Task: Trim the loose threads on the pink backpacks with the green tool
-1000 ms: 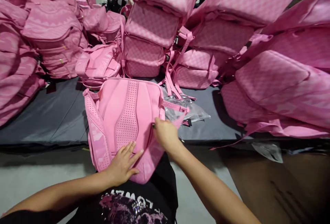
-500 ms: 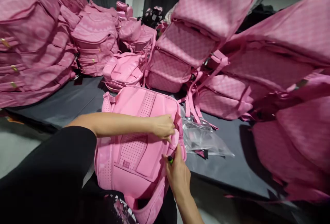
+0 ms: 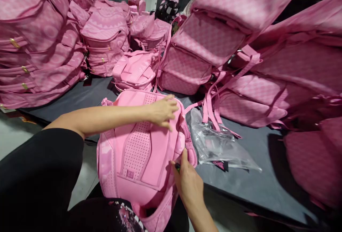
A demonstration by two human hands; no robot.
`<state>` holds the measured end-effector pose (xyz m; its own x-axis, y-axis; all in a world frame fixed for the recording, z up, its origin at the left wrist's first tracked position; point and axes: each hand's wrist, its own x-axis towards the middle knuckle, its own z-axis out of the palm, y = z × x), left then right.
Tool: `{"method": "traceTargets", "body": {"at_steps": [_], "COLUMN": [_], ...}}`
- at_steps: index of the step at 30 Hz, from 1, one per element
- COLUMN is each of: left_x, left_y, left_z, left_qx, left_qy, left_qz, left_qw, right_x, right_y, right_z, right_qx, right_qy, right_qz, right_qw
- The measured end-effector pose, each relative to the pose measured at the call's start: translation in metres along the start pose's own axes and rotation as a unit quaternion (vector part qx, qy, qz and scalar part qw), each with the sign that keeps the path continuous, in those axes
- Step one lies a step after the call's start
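Note:
A pink backpack (image 3: pixel 161 164) leans on my lap against the table edge, its back panel with a dotted strip (image 3: pixel 136 144) facing up. My left hand (image 3: pixel 162 111) is open with fingers apart, lying over the upper right of that panel. At the bag's right side, my right hand (image 3: pixel 188 180) is closed around a small dark tool with a bit of green (image 3: pixel 177 166); most of it is hidden, so its kind is unclear. The right thumb and fingers are near the pink shoulder strap (image 3: pixel 190 150).
A clear plastic bag (image 3: pixel 221 150) lies on the dark table (image 3: pixel 267 182) to the right. Tall stacks of pink backpacks (image 3: pixel 34 46) stand at left and behind. Checked pink bags (image 3: pixel 219 36) lean at the right, with loose straps (image 3: pixel 211 107) hanging down.
My left hand has let go of the bag's right edge, moved up and left, and spread its fingers. My right hand stays by the side with the tool. The view has shifted slightly.

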<state>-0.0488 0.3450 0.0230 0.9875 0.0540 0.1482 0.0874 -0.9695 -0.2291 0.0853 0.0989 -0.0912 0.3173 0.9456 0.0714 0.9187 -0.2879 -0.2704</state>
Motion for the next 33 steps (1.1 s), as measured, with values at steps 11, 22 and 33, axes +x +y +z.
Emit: {"method": "traceTargets", "body": {"at_steps": [11,22,33], "left_x": [-0.014,-0.026,-0.028], "left_y": [0.045,0.051,0.052], "left_z": [0.022,0.042,0.052], "left_qx": [-0.081,-0.051,-0.045], "left_qy": [0.013,0.106,0.133], "left_qz": [0.003,0.019,0.021], "left_qw": [0.997,0.993,0.990], "right_x": [0.051,0.032,0.038], "right_y": [-0.042,-0.033,-0.038], "right_z": [-0.103,-0.004,0.007], "right_qx": [0.564,0.448,0.329], "right_qy": [0.142,0.218,0.282], "right_qz": [0.038,0.128,0.040], "right_qw": [0.812,0.857,0.900]}}
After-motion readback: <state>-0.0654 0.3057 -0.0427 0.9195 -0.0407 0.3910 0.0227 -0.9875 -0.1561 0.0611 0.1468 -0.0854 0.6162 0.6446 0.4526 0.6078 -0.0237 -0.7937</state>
